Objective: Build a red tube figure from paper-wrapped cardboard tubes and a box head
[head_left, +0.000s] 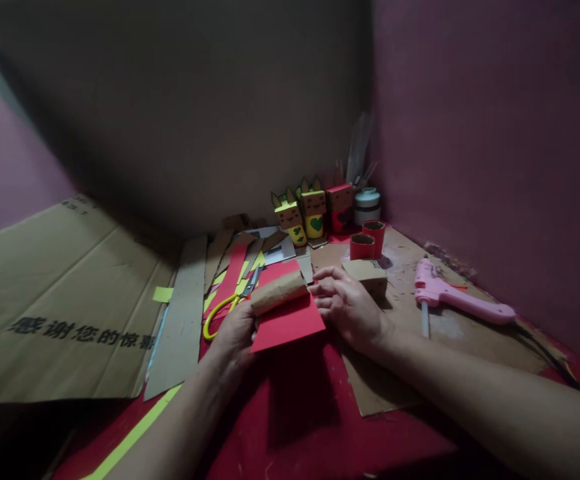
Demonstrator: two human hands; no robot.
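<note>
A brown cardboard tube [279, 294] lies across a sheet of red paper [290, 327] above the table. My left hand [235, 330] grips the left end of the tube together with the paper. My right hand [347, 305] is at the right side of the paper, its fingers apart and pointing left near the tube's end. Whether those fingertips touch the paper I cannot tell. Just behind my left hand lie scissors [215, 321] with yellow handles, blades pointing away. A small cardboard box [367, 277] sits beyond my right hand.
A pink glue gun [463, 300] rests on the cardboard mat [495, 343] at right. Two red tubes [363, 247] stand behind the box. Decorated box-headed figures [314, 210] and a lidded jar [367, 205] line the back. A large carton [70, 300] fills the left.
</note>
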